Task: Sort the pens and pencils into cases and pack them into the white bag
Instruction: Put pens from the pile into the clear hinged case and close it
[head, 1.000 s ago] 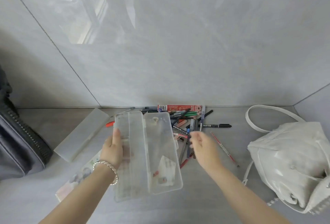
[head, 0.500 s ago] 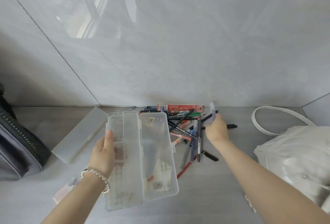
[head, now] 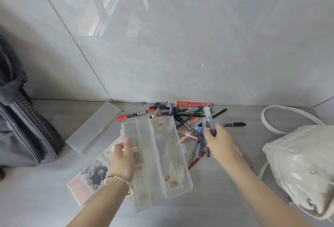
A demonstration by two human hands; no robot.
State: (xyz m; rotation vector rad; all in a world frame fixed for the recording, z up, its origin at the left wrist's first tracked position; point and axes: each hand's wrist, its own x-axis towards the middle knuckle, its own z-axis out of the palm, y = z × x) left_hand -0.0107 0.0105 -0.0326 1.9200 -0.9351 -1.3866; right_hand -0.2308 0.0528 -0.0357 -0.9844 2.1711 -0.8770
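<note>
Drew the right grip [head: 216, 140] back from the far edge of the pile, nearer the case than half a second before. Had its fingers curled round a blue pen [head: 210, 123] with a pale translucent cap, taken low on the barrel, cap end pointing toward the wall (blurred, so exact finger placement hard to tell). Held the clear case [head: 162, 156] open in the left grip [head: 123, 159], thumb pressed on the lid half, tray half turned toward the pen and apparently bare of pens, only a printed sticker or card inside. Left the pile of pens and pencils [head: 188, 120] loose on the tabletop [head: 226, 199] just beyond the case, up against a red box [head: 188, 104] at the wall. Noted a frosted case [head: 94, 127] shut to the left, a printed packet [head: 88, 176] partly under the left wrist, a dark backpack [head: 21, 127] farther left, and the white bag [head: 303, 163] well to the right. Judged the pen light, stiff and smooth: best pinched mid-barrel and laid flat along the tray. Judged the case light but floppy at the hinge: better supported under the tray than by the lid alone.
</note>
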